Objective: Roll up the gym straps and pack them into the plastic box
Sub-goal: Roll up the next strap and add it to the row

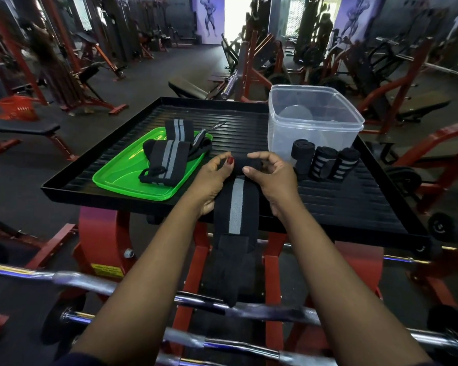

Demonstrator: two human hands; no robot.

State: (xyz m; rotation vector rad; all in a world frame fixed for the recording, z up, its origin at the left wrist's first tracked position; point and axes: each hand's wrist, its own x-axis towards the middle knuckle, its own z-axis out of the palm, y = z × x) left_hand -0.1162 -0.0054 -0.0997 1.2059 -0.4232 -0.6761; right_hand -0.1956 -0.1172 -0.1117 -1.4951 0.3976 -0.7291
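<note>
A black gym strap with a grey stripe (235, 207) lies across the front edge of the black tray (341, 202), its far end wound into a small roll. My left hand (212, 180) and my right hand (270, 178) each grip one end of that roll. The strap's loose tail hangs down over the tray's edge. Three rolled straps (325, 162) lie side by side in front of the clear plastic box (312, 122), which stands open at the tray's back right. Several unrolled straps (167, 159) are piled on a green tray (122, 175) at the left.
The black tray sits on a red steel frame (96, 247). Chrome barbells (90, 283) run across below it, close to my forearms. Benches and red gym machines stand all around on the dark floor.
</note>
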